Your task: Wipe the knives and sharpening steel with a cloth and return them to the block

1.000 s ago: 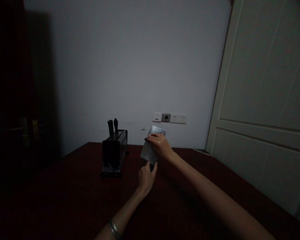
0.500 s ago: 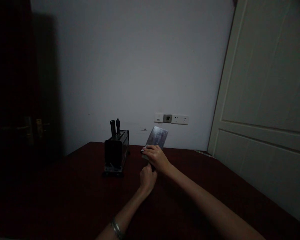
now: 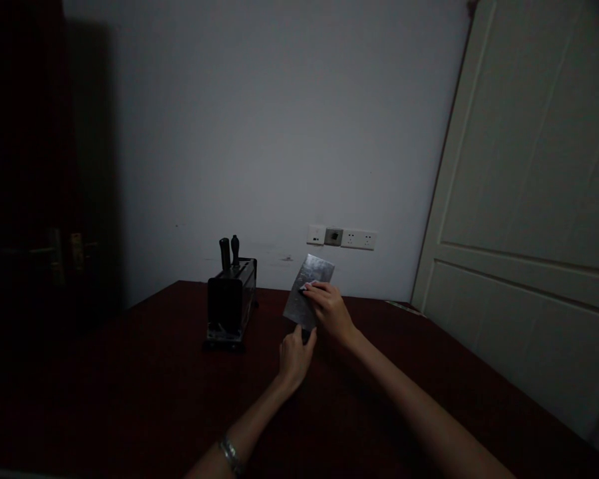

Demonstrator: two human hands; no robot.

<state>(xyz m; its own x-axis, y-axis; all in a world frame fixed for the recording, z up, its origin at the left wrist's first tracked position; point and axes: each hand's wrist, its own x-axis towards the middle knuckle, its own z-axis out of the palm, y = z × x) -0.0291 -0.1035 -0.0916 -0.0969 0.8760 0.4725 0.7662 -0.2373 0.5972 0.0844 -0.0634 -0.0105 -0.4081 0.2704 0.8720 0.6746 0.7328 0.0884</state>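
Observation:
A cleaver with a broad grey blade is held up over the table, its blade pointing up and away from me. My left hand is closed round its dark handle, which shows only in part. My right hand presses a small white cloth or tissue against the face of the blade, near its middle. Most of that white piece is hidden by the fingers. To the left of both hands stands a black knife block with two dark knife handles sticking up from its top.
The dark red table reaches to the pale wall, where sockets and switches are fixed. A pale panelled door or cupboard borders the right side. On the left is a dark door with a handle.
My right hand has shifted right and slightly up across the blade with the white piece, uncovering the blade's lower left part. My left hand stays on the handle.

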